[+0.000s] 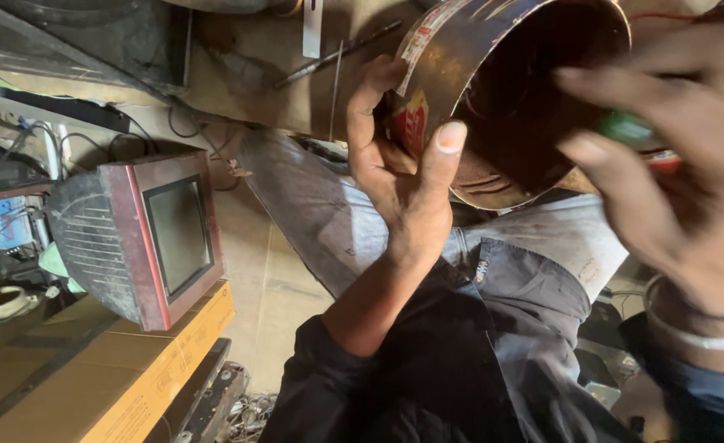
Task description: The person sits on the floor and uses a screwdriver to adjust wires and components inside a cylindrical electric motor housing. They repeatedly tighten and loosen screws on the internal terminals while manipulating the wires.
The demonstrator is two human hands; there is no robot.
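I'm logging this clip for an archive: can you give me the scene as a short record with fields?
Left hand: grips the rim of a rusty metal can, thumb up
Right hand: blurred, at the can's mouth, with a small green thing
Can: tilted, open end toward the camera
Nearby: small old television on a cardboard box

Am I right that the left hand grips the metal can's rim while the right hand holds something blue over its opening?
Not quite. The head view shows the left hand gripping the metal can at its rim, but the thing in the right hand is green, not blue.
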